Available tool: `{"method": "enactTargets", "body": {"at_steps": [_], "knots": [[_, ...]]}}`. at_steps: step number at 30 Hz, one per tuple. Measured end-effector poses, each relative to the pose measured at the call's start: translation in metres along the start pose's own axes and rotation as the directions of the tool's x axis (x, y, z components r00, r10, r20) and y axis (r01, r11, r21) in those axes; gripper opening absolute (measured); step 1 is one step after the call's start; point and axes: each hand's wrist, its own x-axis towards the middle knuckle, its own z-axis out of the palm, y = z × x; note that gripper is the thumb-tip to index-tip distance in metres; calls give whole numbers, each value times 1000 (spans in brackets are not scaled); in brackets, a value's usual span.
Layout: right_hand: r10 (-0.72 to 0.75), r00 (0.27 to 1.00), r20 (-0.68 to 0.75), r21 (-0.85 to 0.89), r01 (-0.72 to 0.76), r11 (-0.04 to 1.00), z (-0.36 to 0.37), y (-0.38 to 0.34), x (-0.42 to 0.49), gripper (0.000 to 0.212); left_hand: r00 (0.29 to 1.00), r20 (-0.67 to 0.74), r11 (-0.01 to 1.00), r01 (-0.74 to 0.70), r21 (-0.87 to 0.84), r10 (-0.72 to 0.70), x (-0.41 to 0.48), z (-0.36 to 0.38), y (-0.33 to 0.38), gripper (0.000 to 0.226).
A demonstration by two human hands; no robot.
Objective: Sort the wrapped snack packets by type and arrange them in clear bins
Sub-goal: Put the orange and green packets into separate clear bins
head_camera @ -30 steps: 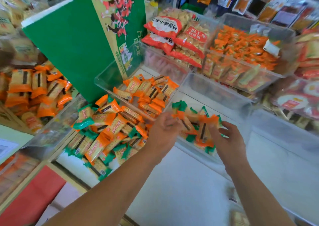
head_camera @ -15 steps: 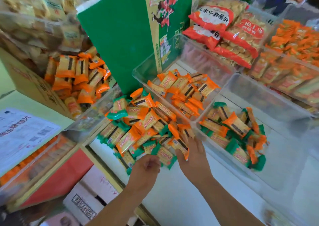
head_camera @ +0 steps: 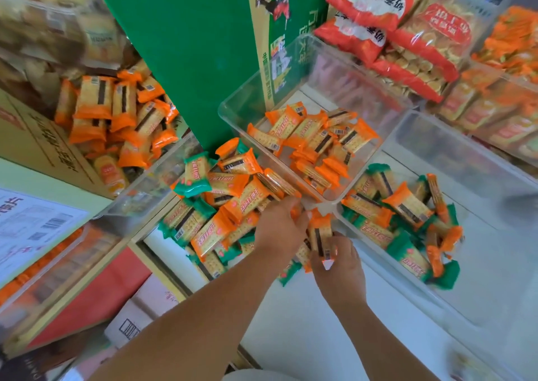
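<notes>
View: head camera, looking down over your two forearms at a shop display of clear bins.
Right hand: your right hand (head_camera: 339, 264) is grasping an orange packet (head_camera: 319, 235), with the fingers curled round its lower end. One or two more packets may be tucked behind it, too hidden to count.
Packet axis: its long axis runs away from you, with the top end pointing up the picture.
Left hand: your left hand (head_camera: 278, 229) lies knuckles-up on the right edge of the mixed pile (head_camera: 221, 206), just beside the held packet. Its fingertips are hidden among wrappers, so you cannot tell whether it grips anything.
Mixed pile: orange and green packets are heaped together, to the left of both hands.
Orange bin: the orange bin (head_camera: 308, 95) holds orange packets only. Its near corner sits just beyond the held packet's top end.
Right-hand bin: the right-hand bin (head_camera: 471, 194) holds green and orange packets mixed, to the right of your right hand.
Background: a green carton (head_camera: 189, 46) stands behind the pile, and big biscuit bags (head_camera: 393, 31) lie beyond the orange bin.
Deciding relation: the orange bin lies straight ahead of your right hand, in line with the packet's long axis. The right hand is the nearer one.
Likely next move: judged from this, a short forward reach over the near rim, then a release.
</notes>
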Motion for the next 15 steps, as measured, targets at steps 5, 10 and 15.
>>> {"method": "enactTargets", "body": {"at_steps": [5, 10, 15], "knots": [[125, 989, 81, 21, -127, 992, -12, 16, -15, 43, 994, -53, 982, 89, -167, -99, -23, 11, -26, 14], [340, 930, 139, 260, -365, 894, -20, 28, -39, 64, 972, -38, 920, 204, -335, -230, -73, 6, -44, 24], [379, 919, 109, 306, -394, 867, -17, 22, -40, 65, 945, 37, 914, 324, -245, -326, -80, 25, -52, 6]]}}
